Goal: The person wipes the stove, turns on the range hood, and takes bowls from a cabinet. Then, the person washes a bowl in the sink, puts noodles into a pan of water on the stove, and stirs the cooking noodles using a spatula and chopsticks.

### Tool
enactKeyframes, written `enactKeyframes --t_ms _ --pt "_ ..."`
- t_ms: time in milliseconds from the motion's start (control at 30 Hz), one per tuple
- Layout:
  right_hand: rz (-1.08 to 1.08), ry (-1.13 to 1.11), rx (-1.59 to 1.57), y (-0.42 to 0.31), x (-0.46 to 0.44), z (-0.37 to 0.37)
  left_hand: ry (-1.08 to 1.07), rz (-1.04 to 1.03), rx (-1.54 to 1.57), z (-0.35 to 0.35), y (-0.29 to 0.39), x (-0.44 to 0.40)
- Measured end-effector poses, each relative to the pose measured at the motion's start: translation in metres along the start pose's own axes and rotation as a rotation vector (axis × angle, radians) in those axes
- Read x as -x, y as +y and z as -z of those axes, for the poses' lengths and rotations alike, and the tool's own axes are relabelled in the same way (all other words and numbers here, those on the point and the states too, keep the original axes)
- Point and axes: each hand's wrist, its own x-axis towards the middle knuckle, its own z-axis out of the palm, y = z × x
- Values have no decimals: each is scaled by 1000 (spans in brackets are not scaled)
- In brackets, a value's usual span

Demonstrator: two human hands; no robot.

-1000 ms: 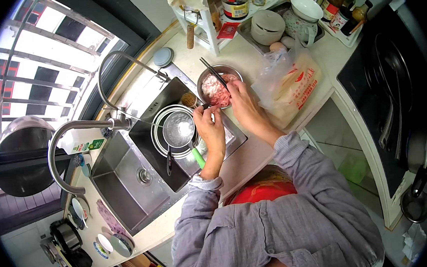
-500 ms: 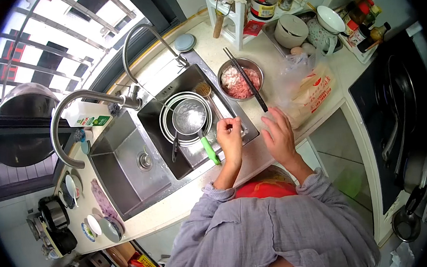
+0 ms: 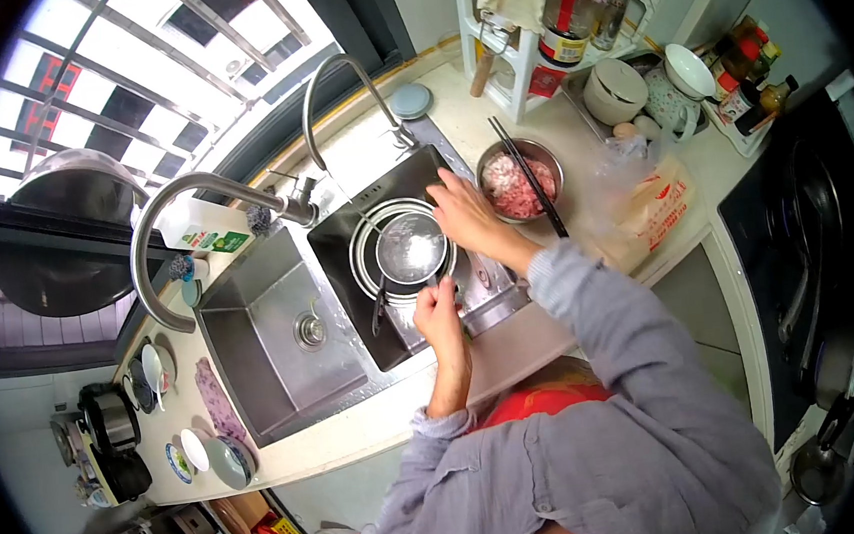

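Observation:
My left hand [image 3: 438, 318] is closed at the handle of the round mesh strainer [image 3: 412, 248]; a bit of its green handle shows below the fingers. The strainer rests over nested white-rimmed bowls [image 3: 356, 234] in the right sink basin. Over the far side of this basin, my right hand [image 3: 473, 218] curls its fingers at a scrub brush [image 3: 481, 273], covering most of it. Beside that wrist stands a metal bowl [image 3: 557, 166] of minced meat [image 3: 519, 187], with dark chopsticks [image 3: 530, 178] across it.
The left basin [image 3: 268, 345] lies beside the working one. Two curved faucets [image 3: 200, 181] rise behind the basins. A plastic bag [image 3: 648, 204] sits right of the meat bowl, near the black stove [image 3: 760, 231]. Small bowls [image 3: 230, 461] stand at the counter's left end.
My right hand has moved left and away from me, over the sink to the brush. My left hand has come down onto the strainer's handle. The view has shifted slightly.

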Motion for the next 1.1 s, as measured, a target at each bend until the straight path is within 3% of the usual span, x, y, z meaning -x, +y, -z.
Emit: enactKeyframes --t_ms 167,200,367,467,533,600,633,800,833,900,967,1000,1100 --pt "107 25 244 10 -79 -40 116 51 25 27 7 15" --pt "46 37 263 9 -89 -46 136 60 38 32 7 18" --pt "202 18 660 20 -117 -66 178 147 109 52 2 27" --pt "158 53 695 23 -125 -77 182 135 39 54 4 31" --pt "150 181 450 23 -117 -66 173 76 33 54 3 32" --pt "-120 233 129 16 -112 -45 176 63 2 44 12 36" --pt "-137 252 35 25 -112 -54 146 34 -4 42 12 36" --pt "-331 141 -328 11 -83 -30 -11 -19 -20 27 9 36" --pt "-229 283 -273 -14 -50 6 -28 14 -22 20 15 38" --pt "-182 203 -528 -13 -12 13 -99 27 -33 11 15 38" --pt "-12 364 -615 -14 52 50 -198 26 -10 -4 21 46" --pt "-127 201 -659 -18 89 96 -214 23 -37 -11 22 49" --pt "-279 460 -473 14 191 160 -317 30 -29 -33 25 59"
